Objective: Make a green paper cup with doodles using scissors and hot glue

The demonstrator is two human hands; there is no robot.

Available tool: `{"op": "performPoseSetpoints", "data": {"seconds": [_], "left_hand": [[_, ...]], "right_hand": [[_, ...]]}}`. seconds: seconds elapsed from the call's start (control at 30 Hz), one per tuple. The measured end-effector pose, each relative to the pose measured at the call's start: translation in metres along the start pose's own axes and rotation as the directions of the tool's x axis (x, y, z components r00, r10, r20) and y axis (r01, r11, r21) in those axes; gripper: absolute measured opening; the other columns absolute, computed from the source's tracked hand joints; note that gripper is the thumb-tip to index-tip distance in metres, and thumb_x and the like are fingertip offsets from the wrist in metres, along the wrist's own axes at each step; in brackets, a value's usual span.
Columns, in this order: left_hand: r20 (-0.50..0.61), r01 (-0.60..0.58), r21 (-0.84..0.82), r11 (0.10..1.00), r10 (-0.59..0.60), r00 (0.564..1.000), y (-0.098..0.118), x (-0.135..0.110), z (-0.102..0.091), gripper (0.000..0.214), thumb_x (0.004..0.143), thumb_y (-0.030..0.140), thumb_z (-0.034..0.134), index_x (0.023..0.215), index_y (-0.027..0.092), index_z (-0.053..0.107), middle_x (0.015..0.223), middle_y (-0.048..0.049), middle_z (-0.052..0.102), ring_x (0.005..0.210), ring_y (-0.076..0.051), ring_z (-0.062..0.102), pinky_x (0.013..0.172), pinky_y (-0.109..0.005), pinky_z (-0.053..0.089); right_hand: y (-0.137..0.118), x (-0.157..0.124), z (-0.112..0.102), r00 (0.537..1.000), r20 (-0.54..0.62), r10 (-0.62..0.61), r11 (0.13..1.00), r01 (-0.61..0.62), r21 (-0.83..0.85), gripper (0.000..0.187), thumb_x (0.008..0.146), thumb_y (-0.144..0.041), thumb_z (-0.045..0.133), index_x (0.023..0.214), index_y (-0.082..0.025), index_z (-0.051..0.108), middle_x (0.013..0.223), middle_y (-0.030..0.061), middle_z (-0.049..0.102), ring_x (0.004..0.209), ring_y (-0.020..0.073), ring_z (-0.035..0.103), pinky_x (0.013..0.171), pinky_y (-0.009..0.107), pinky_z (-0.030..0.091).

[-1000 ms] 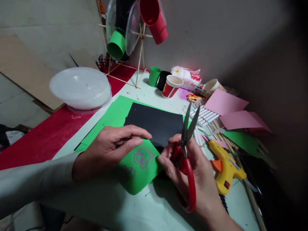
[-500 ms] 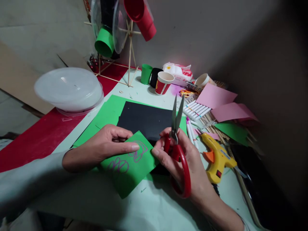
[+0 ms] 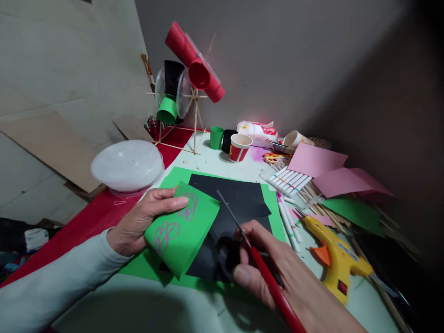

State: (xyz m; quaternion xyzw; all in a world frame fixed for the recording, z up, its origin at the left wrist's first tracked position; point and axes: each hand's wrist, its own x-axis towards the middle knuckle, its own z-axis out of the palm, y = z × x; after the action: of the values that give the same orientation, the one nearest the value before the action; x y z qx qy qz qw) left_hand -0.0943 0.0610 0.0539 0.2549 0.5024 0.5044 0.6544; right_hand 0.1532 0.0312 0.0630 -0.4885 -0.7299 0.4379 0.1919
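Observation:
Between thumb and fingers, my left hand (image 3: 144, 222) pinches a piece of green paper (image 3: 194, 231) by its left side. Purple loops shaped like small flowers are drawn on the paper, and its lower edge curls. My right hand (image 3: 267, 263) holds red-handled scissors (image 3: 268, 275), the blades pointing up and left towards the paper's right edge, apart from it. Seen edge-on, the blades look nearly together. Under both hands lie black sheets (image 3: 236, 194) on a larger green sheet (image 3: 277, 203).
A yellow glue gun (image 3: 333, 252), markers (image 3: 289, 180), pink paper (image 3: 317, 159) and wooden sticks lie at right. Farther back are a red-and-white paper cup (image 3: 240, 147) and a green cup (image 3: 216, 138). A stick frame with cups stands behind plastic lids (image 3: 126, 162).
My right hand has let go of the green paper's corner and moved down, turning the scissors from upright to slanting forward. The view has tilted up, showing more wall.

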Motion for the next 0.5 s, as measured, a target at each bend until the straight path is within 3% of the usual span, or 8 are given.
{"op": "performPoseSetpoints", "data": {"seconds": [0.13,0.27,0.5], "left_hand": [[0.056,-0.002,0.054,0.999,-0.001,0.998,-0.0028,-0.0018,0.0022,0.021,0.060,0.021,0.094,0.078,0.018,0.083,0.073,-0.0067,0.080,0.062,-0.017,0.073,0.060,-0.021,0.060],[0.073,-0.017,0.070,0.997,0.012,0.997,-0.0050,-0.0013,0.0001,0.020,0.063,0.023,0.093,0.081,0.020,0.085,0.074,-0.0050,0.080,0.062,-0.016,0.073,0.063,-0.021,0.061],[0.104,-0.043,0.202,0.979,0.022,0.994,-0.0066,-0.0063,0.0014,0.030,0.068,0.031,0.088,0.096,0.021,0.085,0.091,-0.0104,0.083,0.079,-0.026,0.077,0.071,-0.028,0.062]], "right_hand": [[-0.0024,-0.0012,0.0011,0.998,0.051,0.041,0.999,-0.040,-0.012,0.029,0.089,-0.053,0.065,0.087,-0.028,0.049,0.075,0.0003,0.065,0.063,0.0192,0.058,0.048,0.027,0.036],[-0.0032,-0.0030,0.0011,0.989,0.071,0.133,0.990,-0.129,-0.060,0.032,0.087,-0.058,0.065,0.088,-0.028,0.052,0.075,0.0006,0.064,0.070,0.0222,0.062,0.055,0.028,0.044],[-0.0018,-0.0012,0.0053,0.984,0.073,0.165,0.985,-0.160,-0.068,0.036,0.084,-0.063,0.066,0.092,-0.030,0.056,0.079,0.0014,0.066,0.072,0.0233,0.063,0.056,0.029,0.047]]}}
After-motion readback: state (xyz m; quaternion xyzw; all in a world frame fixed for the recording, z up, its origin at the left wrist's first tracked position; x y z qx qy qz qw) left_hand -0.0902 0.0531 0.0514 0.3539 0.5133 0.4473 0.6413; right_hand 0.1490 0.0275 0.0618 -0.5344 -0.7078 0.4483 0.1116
